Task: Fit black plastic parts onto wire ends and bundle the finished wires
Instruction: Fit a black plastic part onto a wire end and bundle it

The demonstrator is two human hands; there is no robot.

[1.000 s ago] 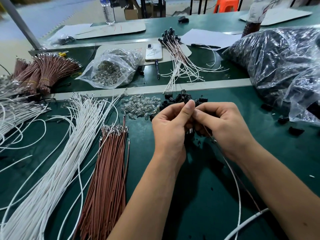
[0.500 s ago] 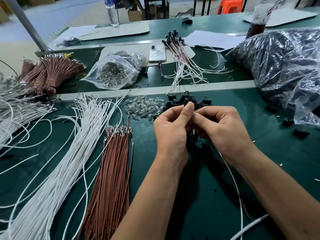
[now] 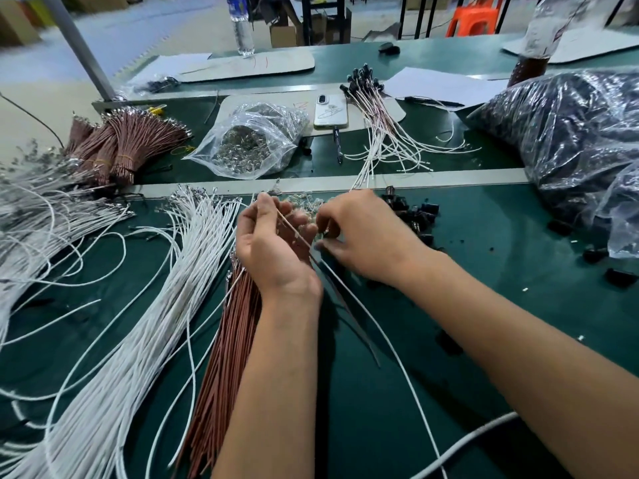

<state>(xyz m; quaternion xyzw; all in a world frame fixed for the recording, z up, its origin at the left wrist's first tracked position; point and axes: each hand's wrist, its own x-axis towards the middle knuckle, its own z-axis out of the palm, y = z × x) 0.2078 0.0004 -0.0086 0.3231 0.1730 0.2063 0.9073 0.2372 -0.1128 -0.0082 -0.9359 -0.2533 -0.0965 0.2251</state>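
My left hand [image 3: 273, 247] is turned palm up, its fingers closed on a thin white and brown wire pair [image 3: 349, 305] that trails down to the right. My right hand [image 3: 363, 236] sits just to its right, fingertips curled down by the wire and the small clear bulbs [image 3: 304, 202]. Blur hides whether it grips anything. Loose black plastic parts [image 3: 418, 216] lie in a pile right behind the right hand. Loose white wires [image 3: 166, 299] and brown wires [image 3: 224, 350] fan out on the left. Finished wires with black caps [image 3: 373, 129] lie at the back.
A clear bag of metal bits [image 3: 249, 143], a phone [image 3: 331, 110] and tied brown bundles [image 3: 131, 143] sit behind the grey divider strip [image 3: 449, 178]. A big bag of black parts [image 3: 570, 143] fills the right. A thick white cable [image 3: 477, 440] crosses the near edge.
The hands, pinched together on one part before, have drawn apart and shifted left. The left palm has turned up with the wire across its fingers.
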